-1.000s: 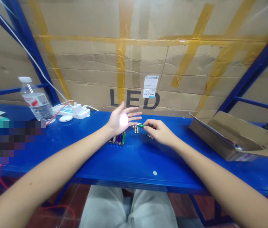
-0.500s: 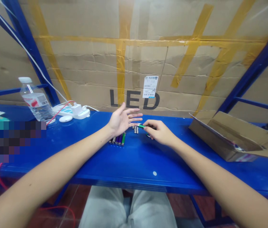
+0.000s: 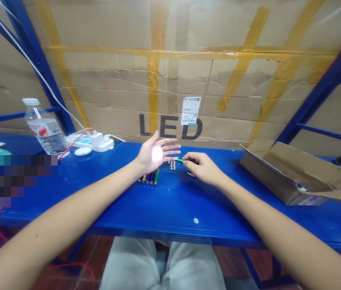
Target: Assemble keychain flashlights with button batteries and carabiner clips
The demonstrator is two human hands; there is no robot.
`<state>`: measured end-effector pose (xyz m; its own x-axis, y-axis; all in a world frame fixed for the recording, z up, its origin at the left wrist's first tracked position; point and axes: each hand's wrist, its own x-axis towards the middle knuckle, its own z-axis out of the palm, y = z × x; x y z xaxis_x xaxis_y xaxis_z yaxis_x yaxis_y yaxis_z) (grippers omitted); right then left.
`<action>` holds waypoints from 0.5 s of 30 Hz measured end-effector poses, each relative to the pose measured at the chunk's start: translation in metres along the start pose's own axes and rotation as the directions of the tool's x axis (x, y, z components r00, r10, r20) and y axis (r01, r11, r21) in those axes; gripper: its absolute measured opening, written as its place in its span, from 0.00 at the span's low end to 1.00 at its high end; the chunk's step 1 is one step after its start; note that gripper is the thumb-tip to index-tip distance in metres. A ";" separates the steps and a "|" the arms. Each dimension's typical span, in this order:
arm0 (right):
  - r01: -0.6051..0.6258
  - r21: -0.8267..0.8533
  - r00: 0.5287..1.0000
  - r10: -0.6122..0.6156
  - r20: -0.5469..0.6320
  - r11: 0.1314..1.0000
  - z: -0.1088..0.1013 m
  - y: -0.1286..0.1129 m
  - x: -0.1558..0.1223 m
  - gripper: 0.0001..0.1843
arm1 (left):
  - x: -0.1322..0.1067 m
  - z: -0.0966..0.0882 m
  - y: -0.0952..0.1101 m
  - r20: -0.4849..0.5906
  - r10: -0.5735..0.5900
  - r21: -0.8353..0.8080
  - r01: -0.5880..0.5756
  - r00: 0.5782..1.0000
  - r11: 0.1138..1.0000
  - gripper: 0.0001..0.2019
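My left hand [image 3: 155,154] is held open over the blue shelf [image 3: 170,201], palm toward the right, with a bright white spot of light on the palm. My right hand [image 3: 202,167] is closed around a small green pen light [image 3: 180,160] that points at that palm. Just below my left hand lies a row of several small pen lights [image 3: 150,177], green, purple and dark. A cluster of small silver button cells [image 3: 172,164] sits between my hands.
An open cardboard box [image 3: 294,173] lies at the right. A water bottle [image 3: 42,127], a white power strip with charger [image 3: 93,141] and red and white cables stand at the back left. A large taped cardboard carton marked LED [image 3: 170,80] forms the back wall.
The light spot on my left palm went out half a second ago and is lit again now. Both hands have barely moved.
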<state>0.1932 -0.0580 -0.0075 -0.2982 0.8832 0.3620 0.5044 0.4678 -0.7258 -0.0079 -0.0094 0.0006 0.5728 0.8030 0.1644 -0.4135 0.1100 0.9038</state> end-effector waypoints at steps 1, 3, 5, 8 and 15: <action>-0.009 0.002 1.000 0.009 -0.005 1.000 0.000 0.000 0.000 0.10 | 0.000 0.000 0.000 -0.007 0.001 0.001 -0.001 1.000 1.000 0.35; -0.021 0.000 1.000 0.021 -0.008 1.000 0.000 -0.001 0.000 0.09 | -0.001 0.001 0.000 -0.013 0.003 0.005 -0.003 1.000 1.000 0.35; -0.019 -0.009 1.000 0.019 -0.004 1.000 0.000 -0.001 0.000 0.09 | 0.000 0.000 0.000 -0.010 0.006 0.010 -0.005 1.000 1.000 0.36; -0.002 -0.023 1.000 0.002 0.001 1.000 -0.001 0.000 0.000 0.10 | 0.001 -0.002 -0.001 0.005 0.008 0.018 -0.009 1.000 1.000 0.36; -0.002 -0.011 1.000 0.002 0.008 1.000 -0.001 -0.001 0.000 0.10 | 0.000 -0.001 0.000 0.009 -0.004 0.007 0.004 1.000 1.000 0.35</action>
<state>0.1937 -0.0587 -0.0062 -0.3034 0.8840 0.3556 0.5142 0.4661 -0.7200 -0.0086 -0.0084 0.0005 0.5812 0.7970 0.1643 -0.4061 0.1091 0.9073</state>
